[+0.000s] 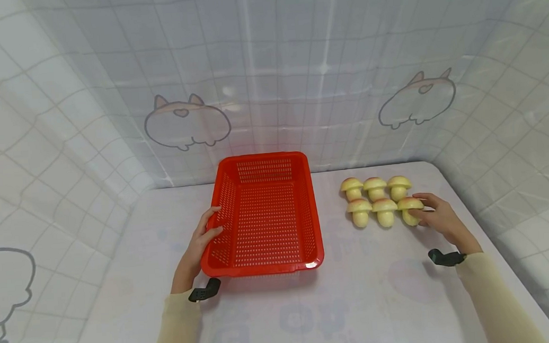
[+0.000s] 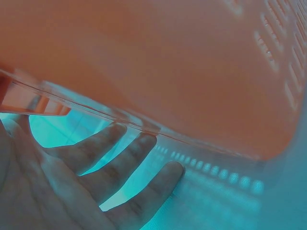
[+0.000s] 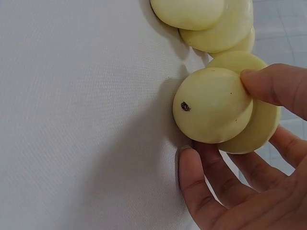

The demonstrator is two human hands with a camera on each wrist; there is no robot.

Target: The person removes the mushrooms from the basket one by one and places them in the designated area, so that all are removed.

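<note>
A red plastic basket (image 1: pixel 267 268) with slotted walls stands left of the middle of the table. At its left rim, my left hand (image 1: pixel 198 246) grips the side, with fingertips over the rim in the head view; in the left wrist view, other fingers (image 2: pixel 129 163) reach beneath the rim. To the right, my right hand (image 1: pixel 442 218) holds the near-right toy mushroom (image 3: pixel 213 105) between thumb and fingers. That mushroom has a pale yellow stem and a wider cap, and sits close by the others in the group.
Several more yellow mushrooms with reddish cap tops, such as this one (image 1: pixel 385 214), stand in two rows beside the held one. The white-covered table (image 1: pixel 285 319) meets gridded white curtains (image 1: pixel 297 85) at the back and sides.
</note>
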